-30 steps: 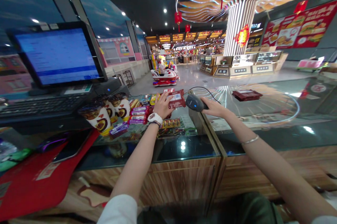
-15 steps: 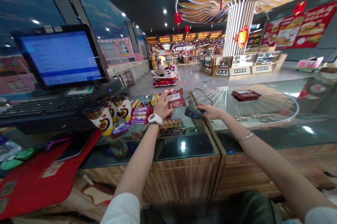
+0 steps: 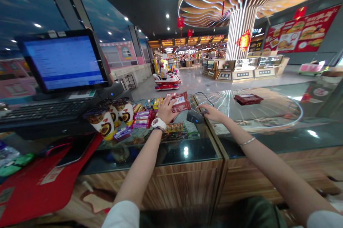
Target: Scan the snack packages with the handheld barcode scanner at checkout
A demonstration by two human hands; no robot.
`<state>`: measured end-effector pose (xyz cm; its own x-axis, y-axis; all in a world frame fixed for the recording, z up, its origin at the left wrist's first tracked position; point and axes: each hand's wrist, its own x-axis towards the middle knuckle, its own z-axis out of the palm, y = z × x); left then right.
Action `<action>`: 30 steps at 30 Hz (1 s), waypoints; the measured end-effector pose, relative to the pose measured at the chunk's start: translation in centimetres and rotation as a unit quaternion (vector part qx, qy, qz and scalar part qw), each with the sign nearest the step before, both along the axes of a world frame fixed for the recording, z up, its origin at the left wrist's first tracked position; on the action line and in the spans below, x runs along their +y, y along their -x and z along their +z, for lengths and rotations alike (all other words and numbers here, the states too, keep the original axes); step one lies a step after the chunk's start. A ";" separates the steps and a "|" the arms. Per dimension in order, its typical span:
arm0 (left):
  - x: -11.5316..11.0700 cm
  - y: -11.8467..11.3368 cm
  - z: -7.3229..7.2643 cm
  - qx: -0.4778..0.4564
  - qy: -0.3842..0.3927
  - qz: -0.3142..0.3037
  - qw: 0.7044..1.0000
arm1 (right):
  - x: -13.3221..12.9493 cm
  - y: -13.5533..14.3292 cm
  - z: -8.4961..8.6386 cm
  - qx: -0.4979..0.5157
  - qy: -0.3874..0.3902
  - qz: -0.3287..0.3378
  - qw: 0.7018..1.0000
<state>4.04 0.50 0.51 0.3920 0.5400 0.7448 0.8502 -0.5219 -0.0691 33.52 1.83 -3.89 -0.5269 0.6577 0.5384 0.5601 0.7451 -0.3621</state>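
Observation:
My left hand (image 3: 166, 110), with a white watch at the wrist, is closed on a dark red snack packet (image 3: 181, 102) whose white barcode label faces up. To its right, my right hand (image 3: 213, 113) grips the handle of a black barcode scanner (image 3: 195, 117) that shows a blue light. The scanner's head points left, close to the packet but apart from it. Purple-wrapped snack bars (image 3: 142, 119) lie left of my left hand on the glass counter. A stack of similar dark red packets (image 3: 248, 99) rests on the counter to the right.
Several patterned cups with dark lids (image 3: 103, 123) stand by the keyboard (image 3: 48, 110) and a lit monitor (image 3: 64, 62). A phone (image 3: 76, 151) lies on a red mat (image 3: 40, 188) at the left. A black cable (image 3: 206, 95) loops behind the scanner.
The packet in my left hand and the scanner in my right sit slightly lower in the picture. Both hands keep their hold, and the view has shifted a little.

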 end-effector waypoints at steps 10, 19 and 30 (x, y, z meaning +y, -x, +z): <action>0.0 -3.5 0.9 -0.047 -0.015 0.001 0.999 | -1.6 1.4 1.6 0.059 -0.179 -0.109 0.976; -0.8 -11.0 2.9 -0.001 0.010 -0.048 0.999 | -3.2 -1.1 2.3 -0.084 -0.342 -0.191 0.916; -0.9 -22.4 1.3 -0.016 0.053 -0.132 0.990 | -5.6 -11.5 0.4 -0.152 -0.379 -0.258 0.876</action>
<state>26.46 -0.37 1.83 0.5074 0.4971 0.7039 0.6842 -0.7290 0.0216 45.07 -3.78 -3.48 -0.4594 0.3651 0.8097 0.8775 0.3275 0.3502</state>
